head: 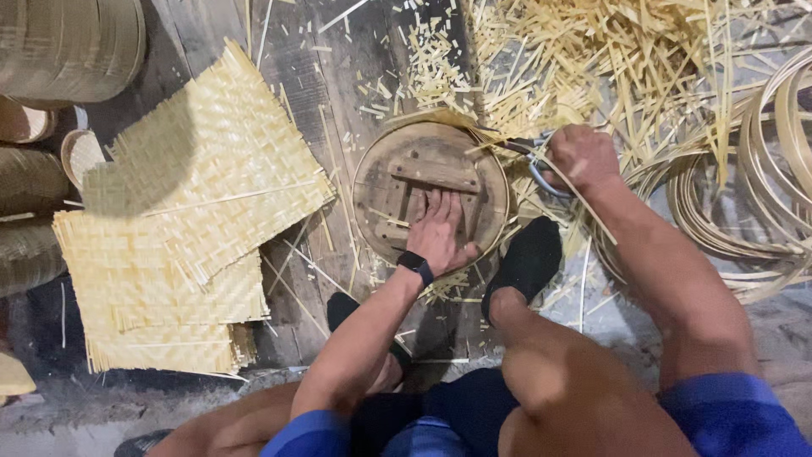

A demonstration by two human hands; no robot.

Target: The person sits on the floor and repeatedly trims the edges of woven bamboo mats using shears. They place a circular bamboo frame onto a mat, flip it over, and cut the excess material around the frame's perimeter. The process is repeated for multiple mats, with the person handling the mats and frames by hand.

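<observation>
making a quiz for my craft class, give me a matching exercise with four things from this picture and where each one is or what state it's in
Things:
1. left hand
2. right hand
3. woven mats
4. bamboo hoops

Places or states:
A. stacked flat on the floor at the left
B. pressed flat on the round wooden form
C. piled in loops at the right edge
D. gripping scissors at the form's rim

Pairs: 1-B, 2-D, 3-A, 4-C
</observation>
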